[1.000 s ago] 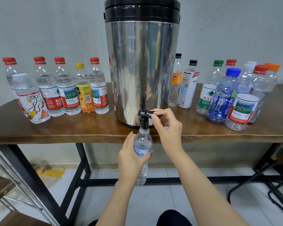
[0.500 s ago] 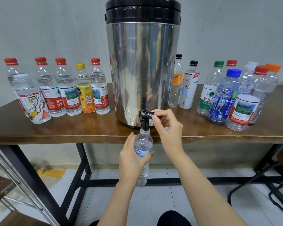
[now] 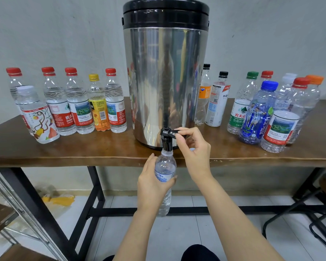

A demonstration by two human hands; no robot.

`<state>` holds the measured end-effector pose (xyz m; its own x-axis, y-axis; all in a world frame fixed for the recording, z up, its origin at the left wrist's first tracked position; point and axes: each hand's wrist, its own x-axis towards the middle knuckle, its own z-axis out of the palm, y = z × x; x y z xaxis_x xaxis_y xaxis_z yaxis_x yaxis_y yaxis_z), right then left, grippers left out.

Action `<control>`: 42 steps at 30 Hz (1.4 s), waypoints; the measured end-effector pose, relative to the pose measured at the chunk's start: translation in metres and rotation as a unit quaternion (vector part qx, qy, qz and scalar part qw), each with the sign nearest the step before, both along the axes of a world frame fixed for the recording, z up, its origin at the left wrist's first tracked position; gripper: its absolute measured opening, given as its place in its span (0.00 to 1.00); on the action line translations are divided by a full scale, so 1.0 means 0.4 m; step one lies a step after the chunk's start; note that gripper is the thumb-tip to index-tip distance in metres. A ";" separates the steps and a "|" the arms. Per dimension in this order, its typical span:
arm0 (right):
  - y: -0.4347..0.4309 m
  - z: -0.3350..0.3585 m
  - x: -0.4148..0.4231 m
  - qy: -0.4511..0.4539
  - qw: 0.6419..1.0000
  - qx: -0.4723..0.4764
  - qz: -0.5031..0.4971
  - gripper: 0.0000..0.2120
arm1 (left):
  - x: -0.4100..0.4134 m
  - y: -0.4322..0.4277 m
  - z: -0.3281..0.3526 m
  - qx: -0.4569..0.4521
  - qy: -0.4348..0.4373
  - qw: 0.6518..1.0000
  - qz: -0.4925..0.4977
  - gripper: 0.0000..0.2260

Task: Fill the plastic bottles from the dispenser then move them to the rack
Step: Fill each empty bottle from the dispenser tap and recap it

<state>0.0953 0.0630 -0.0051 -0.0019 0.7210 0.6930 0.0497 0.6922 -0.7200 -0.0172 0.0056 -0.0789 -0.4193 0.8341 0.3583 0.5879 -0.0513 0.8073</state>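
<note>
While the left hand (image 3: 152,182) curls round a clear plastic bottle with a blue label (image 3: 166,166), held before the brown wooden bench (image 3: 83,149) under the black tap (image 3: 166,142) at 6 o'clock of the tall steel dispenser (image 3: 164,81), the right hand (image 3: 195,150) pinches the tap's lever (image 3: 174,132) from 3 o'clock.

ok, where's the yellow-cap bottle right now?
Head view, left half of the table: yellow-capped bottle stands second bottle left of the dispenser, between two red-capped bottles.
</note>
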 end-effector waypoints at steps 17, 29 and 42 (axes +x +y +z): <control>-0.001 0.000 0.000 0.005 1.000 -0.023 0.006 0.02 | -0.002 0.006 -0.005 -0.004 0.006 1.000 0.000 0.38; 0.001 0.000 -0.002 0.004 1.000 -0.011 0.003 0.07 | 0.027 0.010 -0.017 0.025 -0.029 0.999 -0.011 0.34; 0.005 -0.003 0.001 -0.001 1.000 -0.016 0.007 0.02 | 0.040 -0.001 -0.022 0.040 -0.040 0.998 0.024 0.34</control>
<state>0.0957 0.0649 -0.0063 -0.0133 0.7433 0.6688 0.0429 0.6687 -0.7423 -0.0013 0.0054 -0.0877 -0.4878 0.7822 0.3875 0.5255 -0.0913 0.8459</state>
